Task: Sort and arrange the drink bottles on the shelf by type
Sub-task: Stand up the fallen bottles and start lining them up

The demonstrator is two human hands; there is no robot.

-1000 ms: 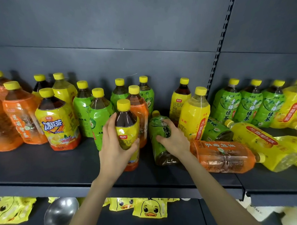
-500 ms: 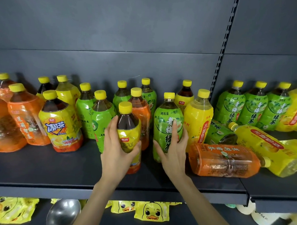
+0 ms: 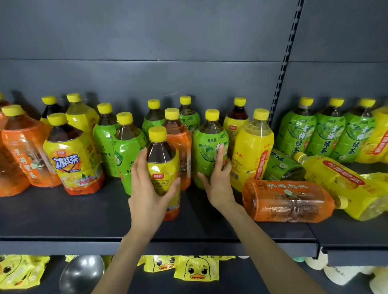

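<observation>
The left hand (image 3: pixel 148 193) grips a small yellow-labelled tea bottle (image 3: pixel 163 165) standing upright near the front of the dark shelf (image 3: pixel 74 219). The right hand (image 3: pixel 218 183) clasps an upright green tea bottle (image 3: pixel 207 145) just behind and to the right, thumb on one side, fingers round the other. Beside it an orange-labelled bottle (image 3: pixel 290 202) lies on its side (cap pointing right).

A: Quantity, green-labelled plastic drink bottles (image 3: pixel 298 138)?
B: Nine.
A: Orange-labelled plastic bottles (image 3: pixel 288 200)?
B: At least four; left edge cropped.
A: Yellow-labelled plastic bottles (image 3: pixel 252 154)?
B: At least eight.
A: Round steel bowl (image 3: pixel 80 275)?
B: One.
</observation>
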